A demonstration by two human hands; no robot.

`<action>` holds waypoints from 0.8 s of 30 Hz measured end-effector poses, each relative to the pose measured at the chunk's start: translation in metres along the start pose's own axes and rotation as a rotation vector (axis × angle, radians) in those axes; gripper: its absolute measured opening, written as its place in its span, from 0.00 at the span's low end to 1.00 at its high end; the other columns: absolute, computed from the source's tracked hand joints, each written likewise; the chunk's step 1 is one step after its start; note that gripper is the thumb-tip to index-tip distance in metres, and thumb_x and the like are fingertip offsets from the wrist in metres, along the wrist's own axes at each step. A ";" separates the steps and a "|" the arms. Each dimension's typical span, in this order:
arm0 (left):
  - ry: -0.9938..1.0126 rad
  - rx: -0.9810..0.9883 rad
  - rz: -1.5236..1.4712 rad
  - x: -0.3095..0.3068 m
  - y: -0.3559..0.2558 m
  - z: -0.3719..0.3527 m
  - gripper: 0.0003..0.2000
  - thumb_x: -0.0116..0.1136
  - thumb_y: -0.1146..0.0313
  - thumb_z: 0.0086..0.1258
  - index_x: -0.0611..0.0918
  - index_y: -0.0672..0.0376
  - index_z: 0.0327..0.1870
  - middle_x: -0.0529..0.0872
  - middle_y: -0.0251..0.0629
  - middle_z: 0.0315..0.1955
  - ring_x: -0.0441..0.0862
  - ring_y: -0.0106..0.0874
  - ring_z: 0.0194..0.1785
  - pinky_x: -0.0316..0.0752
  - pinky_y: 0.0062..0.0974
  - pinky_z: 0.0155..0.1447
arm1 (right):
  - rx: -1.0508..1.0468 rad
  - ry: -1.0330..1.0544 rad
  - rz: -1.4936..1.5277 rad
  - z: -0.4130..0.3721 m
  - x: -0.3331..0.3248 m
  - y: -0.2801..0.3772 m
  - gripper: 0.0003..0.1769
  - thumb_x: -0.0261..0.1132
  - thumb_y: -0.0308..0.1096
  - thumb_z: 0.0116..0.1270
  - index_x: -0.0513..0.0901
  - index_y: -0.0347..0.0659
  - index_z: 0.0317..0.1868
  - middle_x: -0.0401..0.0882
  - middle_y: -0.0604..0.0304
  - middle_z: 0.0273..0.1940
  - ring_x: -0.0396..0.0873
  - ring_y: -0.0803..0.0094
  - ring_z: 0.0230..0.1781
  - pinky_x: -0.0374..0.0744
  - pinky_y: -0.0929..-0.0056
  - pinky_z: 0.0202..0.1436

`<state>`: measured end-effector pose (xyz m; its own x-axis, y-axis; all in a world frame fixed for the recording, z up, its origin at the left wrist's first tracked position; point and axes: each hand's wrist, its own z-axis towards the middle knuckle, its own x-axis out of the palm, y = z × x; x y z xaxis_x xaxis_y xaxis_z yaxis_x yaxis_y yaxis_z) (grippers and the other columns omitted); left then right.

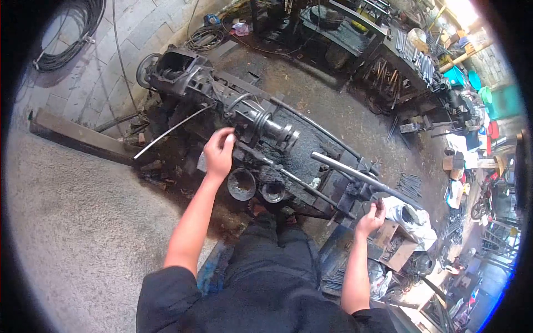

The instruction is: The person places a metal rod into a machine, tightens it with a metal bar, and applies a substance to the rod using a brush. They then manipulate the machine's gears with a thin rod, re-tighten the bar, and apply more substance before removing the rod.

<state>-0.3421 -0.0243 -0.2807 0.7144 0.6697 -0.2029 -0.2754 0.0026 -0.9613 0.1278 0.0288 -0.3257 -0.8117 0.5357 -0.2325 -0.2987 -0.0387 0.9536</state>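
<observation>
A dark, greasy lathe-like machine (pixel 191 77) runs diagonally across the floor in front of me. My left hand (pixel 218 155) is beside its spindle (pixel 272 129), fingers curled together near a lever; whatever they hold, if anything, is hidden. A long metal bar (pixel 338 165) lies over the carriage (pixel 355 194) at the machine's right end. Just below that bar, my right hand (pixel 370 221) has its fingers bent inward at the carriage, and I cannot make out what is in them. Two round metal bowls (pixel 241 185) sit under the machine's near side.
A pale rod (pixel 172 133) sticks out toward the left. A steel beam (pixel 83 139) lies by the wall. On the right are a white sack (pixel 425 230) and an open carton (pixel 397 250). A workbench (pixel 383 44) with stacked metal rods stands at the back.
</observation>
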 end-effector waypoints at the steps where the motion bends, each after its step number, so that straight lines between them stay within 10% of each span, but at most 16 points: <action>1: 0.034 0.056 0.050 0.020 0.004 0.017 0.10 0.57 0.72 0.73 0.82 0.66 0.50 0.87 0.38 0.41 0.84 0.26 0.43 0.78 0.25 0.49 | 0.019 0.007 0.002 0.013 0.003 -0.001 0.13 0.58 0.26 0.73 0.79 0.28 0.54 0.81 0.55 0.49 0.80 0.70 0.48 0.78 0.72 0.55; 8: 0.230 0.252 0.464 0.112 0.056 0.087 0.11 0.52 0.71 0.71 0.84 0.63 0.47 0.87 0.50 0.43 0.85 0.50 0.48 0.78 0.40 0.54 | 0.138 0.231 0.220 0.067 0.045 -0.010 0.20 0.52 0.39 0.78 0.81 0.33 0.56 0.81 0.55 0.52 0.77 0.66 0.56 0.72 0.66 0.64; 12: 0.214 0.015 0.345 0.124 0.064 0.098 0.10 0.54 0.71 0.72 0.85 0.65 0.46 0.90 0.41 0.37 0.87 0.26 0.41 0.79 0.25 0.49 | 0.287 0.396 0.320 0.073 0.045 -0.021 0.23 0.56 0.42 0.72 0.80 0.33 0.57 0.80 0.54 0.58 0.75 0.67 0.58 0.69 0.69 0.64; 17: 0.167 0.041 0.391 0.146 0.080 0.104 0.10 0.55 0.67 0.72 0.86 0.61 0.45 0.87 0.35 0.27 0.83 0.22 0.34 0.76 0.25 0.41 | 0.608 0.478 0.386 0.076 0.041 -0.008 0.28 0.61 0.40 0.63 0.77 0.32 0.60 0.76 0.51 0.62 0.73 0.67 0.62 0.69 0.68 0.68; 24: 0.090 0.125 0.493 0.150 0.079 0.102 0.10 0.55 0.67 0.72 0.86 0.61 0.43 0.85 0.37 0.23 0.82 0.24 0.28 0.75 0.26 0.36 | 0.367 0.448 0.388 0.069 0.054 -0.019 0.20 0.60 0.39 0.60 0.81 0.33 0.47 0.77 0.49 0.59 0.67 0.58 0.69 0.60 0.59 0.75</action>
<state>-0.3229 0.1521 -0.3679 0.5308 0.5473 -0.6470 -0.6644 -0.2051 -0.7187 0.1241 0.1162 -0.3428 -0.9779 0.1386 0.1566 0.1796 0.1732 0.9684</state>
